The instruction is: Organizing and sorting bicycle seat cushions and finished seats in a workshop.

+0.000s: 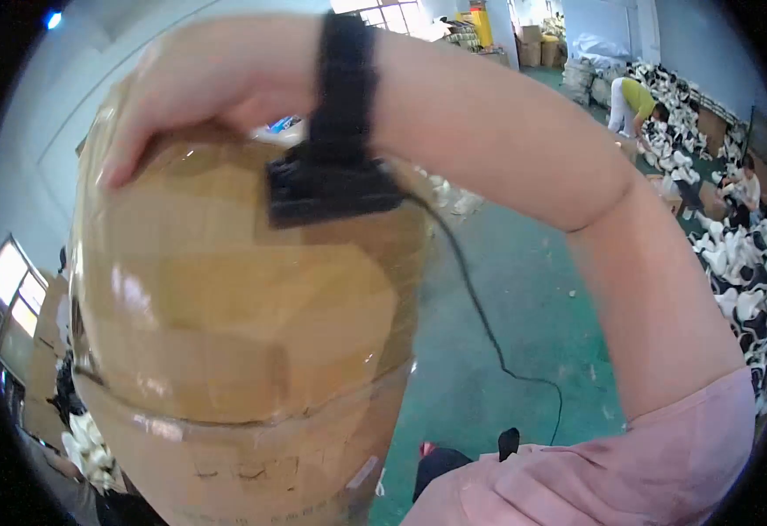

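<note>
A large cardboard box (pixel 252 298), covered with shiny brown packing tape, fills the left half of the view close in front of me. My right arm comes up from the lower right and bends across the top of the box. There my right hand (pixel 204 79) grips the upper edge, one digit pressed down at its left side and the other fingers largely hidden. A black strap with a black device (pixel 335 188) circles that wrist, and a thin dark cable (pixel 475 302) hangs from it. My left hand is out of view.
Along the right lie long heaps of black and white pieces (pixel 747 289). A person in a yellow-green top (pixel 633 101) bends over them, and another person (pixel 745 191) is lower down nearby. The green floor (pixel 524 307) stretches between. Cartons (pixel 539 48) stand at the back.
</note>
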Demonstrator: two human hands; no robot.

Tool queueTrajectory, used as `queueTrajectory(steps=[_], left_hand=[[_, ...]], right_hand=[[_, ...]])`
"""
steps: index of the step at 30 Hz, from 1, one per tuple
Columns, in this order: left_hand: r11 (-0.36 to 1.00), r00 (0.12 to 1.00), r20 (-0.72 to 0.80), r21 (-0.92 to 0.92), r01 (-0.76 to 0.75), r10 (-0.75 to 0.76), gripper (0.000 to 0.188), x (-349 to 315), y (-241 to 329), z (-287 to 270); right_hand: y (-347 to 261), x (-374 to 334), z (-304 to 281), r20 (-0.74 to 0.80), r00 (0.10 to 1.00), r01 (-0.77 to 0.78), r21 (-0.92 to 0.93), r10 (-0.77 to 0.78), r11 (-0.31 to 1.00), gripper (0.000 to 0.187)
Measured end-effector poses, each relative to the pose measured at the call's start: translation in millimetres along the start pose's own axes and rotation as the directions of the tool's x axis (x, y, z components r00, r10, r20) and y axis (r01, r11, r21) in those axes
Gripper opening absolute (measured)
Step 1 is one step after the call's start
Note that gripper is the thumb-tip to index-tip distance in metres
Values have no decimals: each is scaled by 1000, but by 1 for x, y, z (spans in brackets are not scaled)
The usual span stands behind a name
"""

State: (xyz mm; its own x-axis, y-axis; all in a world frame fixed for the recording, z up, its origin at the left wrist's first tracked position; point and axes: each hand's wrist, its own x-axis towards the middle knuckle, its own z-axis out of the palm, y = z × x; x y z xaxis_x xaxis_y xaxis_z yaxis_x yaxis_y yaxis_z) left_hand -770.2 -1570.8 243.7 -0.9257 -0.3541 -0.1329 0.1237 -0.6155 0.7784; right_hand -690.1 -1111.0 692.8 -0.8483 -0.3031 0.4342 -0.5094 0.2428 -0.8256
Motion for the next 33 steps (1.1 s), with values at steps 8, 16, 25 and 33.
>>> queueTrajectory(steps=[8,16,25,33], left_hand=[[996,997,68,76,-47,41,66,77,-125,171],[950,977,180,268,-161,115,68,103,-190,389],[787,853,505,470,-400,133,70,46,-315,781],[613,888,454,684,-396,67,72,9,-361,890]], right_hand=[[173,126,-121,-114,868,314,-628,-484,712,43],[280,62,-406,-679,582,566,-56,-447,823,36],[665,-78,-739,-983,79,913,139,168,384,30],[911,-128,-736,-750,86,928,300,655,221,33]])
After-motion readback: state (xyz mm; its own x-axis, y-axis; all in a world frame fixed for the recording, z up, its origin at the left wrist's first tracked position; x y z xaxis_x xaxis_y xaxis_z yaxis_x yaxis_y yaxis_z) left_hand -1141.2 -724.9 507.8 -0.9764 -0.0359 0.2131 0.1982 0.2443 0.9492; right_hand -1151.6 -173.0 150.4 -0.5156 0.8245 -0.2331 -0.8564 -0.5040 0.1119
